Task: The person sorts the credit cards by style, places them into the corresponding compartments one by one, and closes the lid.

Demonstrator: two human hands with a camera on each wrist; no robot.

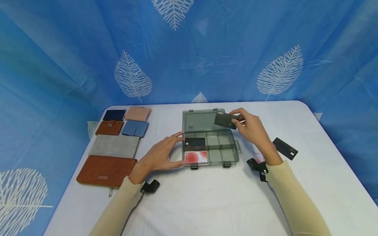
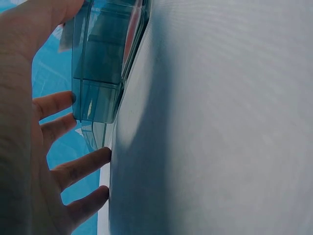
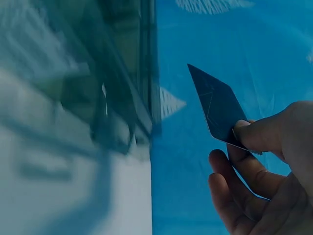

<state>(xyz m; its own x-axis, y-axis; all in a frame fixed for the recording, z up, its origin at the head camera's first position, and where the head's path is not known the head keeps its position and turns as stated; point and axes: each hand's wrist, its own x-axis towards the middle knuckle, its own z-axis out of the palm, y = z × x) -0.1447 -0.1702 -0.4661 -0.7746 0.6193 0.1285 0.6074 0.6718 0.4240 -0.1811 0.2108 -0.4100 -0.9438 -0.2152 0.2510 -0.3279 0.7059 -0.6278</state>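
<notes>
A translucent grey-green plastic organizer box (image 1: 222, 155) lies on the table with its lid (image 1: 200, 120) folded back. A black card (image 1: 195, 143) is in its left rear compartment, and a white card with red circles (image 1: 196, 157) in the left front one. My left hand (image 1: 160, 153) rests against the box's left side, fingers spread and fairly straight, with thumb and fingertips at its edge. Between thumb and fingers, my right hand (image 1: 251, 127) pinches a dark card (image 3: 217, 105) by one end, raised over the lid's right part.
Left on the table are a brown zip pouch (image 1: 106, 170), a grey wallet (image 1: 115, 146), a brown snap wallet (image 1: 109, 127), a blue wallet (image 1: 135, 128), a navy wallet (image 1: 114, 115) and a pink one (image 1: 138, 113). Another black card (image 1: 285, 148) lies right of my right wrist; a pinkish card (image 1: 258, 155) is partly hidden.
</notes>
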